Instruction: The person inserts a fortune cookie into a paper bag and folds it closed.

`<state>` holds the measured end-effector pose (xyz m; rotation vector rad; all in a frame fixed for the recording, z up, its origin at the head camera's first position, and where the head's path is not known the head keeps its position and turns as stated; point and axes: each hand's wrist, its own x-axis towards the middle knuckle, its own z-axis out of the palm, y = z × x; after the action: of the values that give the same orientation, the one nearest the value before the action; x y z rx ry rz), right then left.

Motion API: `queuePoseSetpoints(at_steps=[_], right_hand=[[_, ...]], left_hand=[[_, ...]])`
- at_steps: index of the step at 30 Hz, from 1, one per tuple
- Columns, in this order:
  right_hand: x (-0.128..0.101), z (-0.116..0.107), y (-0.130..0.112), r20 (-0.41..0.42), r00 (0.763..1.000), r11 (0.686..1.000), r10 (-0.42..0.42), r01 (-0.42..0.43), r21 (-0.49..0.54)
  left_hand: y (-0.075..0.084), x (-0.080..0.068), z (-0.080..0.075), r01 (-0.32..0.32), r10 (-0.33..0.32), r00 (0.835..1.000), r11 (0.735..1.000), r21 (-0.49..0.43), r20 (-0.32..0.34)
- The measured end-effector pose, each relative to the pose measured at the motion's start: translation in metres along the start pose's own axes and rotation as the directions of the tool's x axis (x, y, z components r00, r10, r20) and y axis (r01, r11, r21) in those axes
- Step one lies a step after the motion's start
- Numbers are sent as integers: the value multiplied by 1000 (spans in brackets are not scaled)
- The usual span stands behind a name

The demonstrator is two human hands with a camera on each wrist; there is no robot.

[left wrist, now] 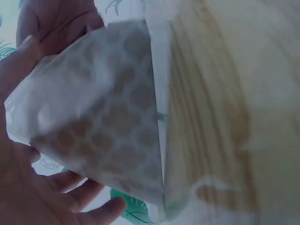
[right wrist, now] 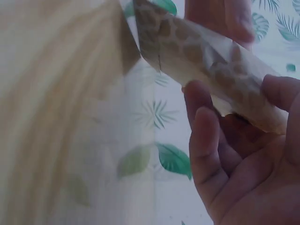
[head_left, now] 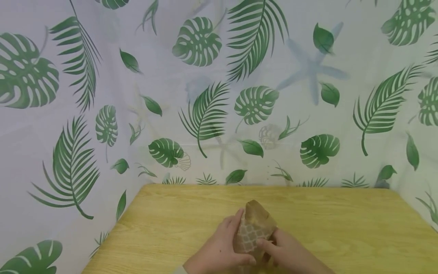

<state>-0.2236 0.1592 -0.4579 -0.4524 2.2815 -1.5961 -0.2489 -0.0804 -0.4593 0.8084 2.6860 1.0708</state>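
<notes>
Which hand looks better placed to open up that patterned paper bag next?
Probably the right hand: its fingertips pinch the paper bag at its near edge, while the left hand cradles its side, steadying it.

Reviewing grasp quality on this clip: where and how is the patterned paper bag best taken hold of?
Probably by its lower side edges, one hand from each side, much as now: the left hand and right hand flank the paper bag above the wooden table. It is thin and flat, tapering to a loose top, so pinching the edges seems steadier.

Bare wooden table (head_left: 342,220) all round, leaf-print curtain (head_left: 102,114) walling three sides
</notes>
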Motion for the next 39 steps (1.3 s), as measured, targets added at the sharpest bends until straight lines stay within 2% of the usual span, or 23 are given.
queuePoseSetpoints(at_steps=[5,8,12,15,19,24,28,32,36,39], right_hand=[[-2,-13,-1,-123,990,995,-75,67,-69],[-4,-18,-3,-150,980,985,-131,111,-133],[-6,-20,-6,-125,968,963,-216,190,-192],[-5,-18,-10,-109,962,948,-252,222,-229],[-3,-15,-12,-134,957,937,-257,212,-277],[-3,-14,-10,-225,956,953,-189,123,-278],[-4,-15,-9,-287,937,944,-201,107,-312],[-2,-17,-6,-298,927,936,-227,124,-329],[0,-19,-1,-288,938,942,-193,95,-321],[-1,-21,2,-312,933,943,-177,70,-325]], left_hand=[[0,1,0,18,-27,998,989,-146,-54],[-1,5,-1,16,-41,994,973,-231,-102],[-1,7,-3,-34,-10,984,970,-241,-180],[1,5,-5,-39,-11,977,973,-229,-213],[3,3,-8,-14,-26,982,978,-209,-189],[2,2,-8,-16,-18,990,971,-238,-138],[1,2,-8,-32,-2,990,971,-235,-140],[1,3,-10,-27,-4,990,977,-211,-142],[1,3,-12,-18,-9,992,975,-222,-123],[-1,3,-14,-36,1,989,971,-238,-148]])
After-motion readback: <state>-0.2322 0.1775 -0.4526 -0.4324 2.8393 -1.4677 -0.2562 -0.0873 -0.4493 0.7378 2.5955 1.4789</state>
